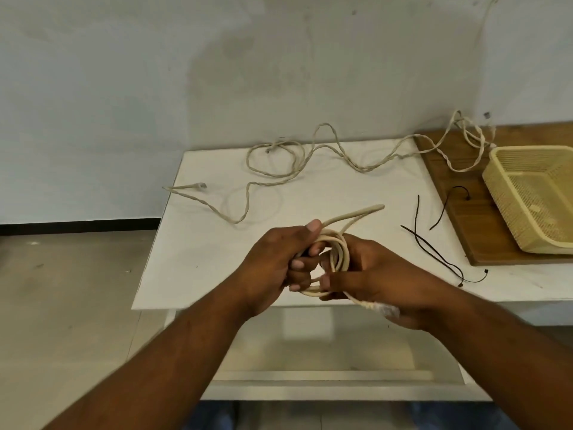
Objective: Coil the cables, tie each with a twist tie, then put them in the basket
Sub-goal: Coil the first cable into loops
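Both my hands hold a small coil of cream cable (338,256) above the near edge of the white table (198,268). My left hand (276,262) grips the coil's left side, and my right hand (372,274) pinches its right side. A folded loop of the cable sticks out up and to the right of the hands, and its clear plug end hangs by my right palm. A second, long twisted cream cable (279,169) lies loose across the back of the table. Thin black twist ties (434,249) lie to the right. A yellow plastic basket (496,169) stands at far right.
The basket rests on a brown wooden board (459,212) at the table's right end. The long cable trails over that board and up the grey wall (217,72). Bare floor (62,290) lies left of the table, and a lower shelf shows beneath its near edge.
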